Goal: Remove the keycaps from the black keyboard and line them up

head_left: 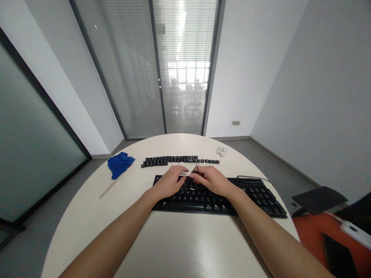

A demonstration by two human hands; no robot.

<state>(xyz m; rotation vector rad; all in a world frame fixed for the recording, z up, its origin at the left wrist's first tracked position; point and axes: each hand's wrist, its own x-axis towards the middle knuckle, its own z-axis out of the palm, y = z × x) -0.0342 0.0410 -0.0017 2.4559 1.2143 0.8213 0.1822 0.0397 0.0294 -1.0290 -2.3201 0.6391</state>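
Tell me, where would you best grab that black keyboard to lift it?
Probably by its two short ends, left hand coming from the left, right hand from the right: the black keyboard lies flat and is much wider than deep, so holding both ends should balance it.

You were in what looked like a small office or meeting room. On the far side, facing you, stood a dark-framed glass partition (139, 77) with fine slatted blinds (185, 38); on the left was a frosted glass panel (34, 127). Plain pale walls (319, 88) met a grey floor (278, 168) on the right. Near you, a pale round-edged table (185, 243) bore a computer keyboard (188, 204), with an orange-red seat (313, 227) at near right.
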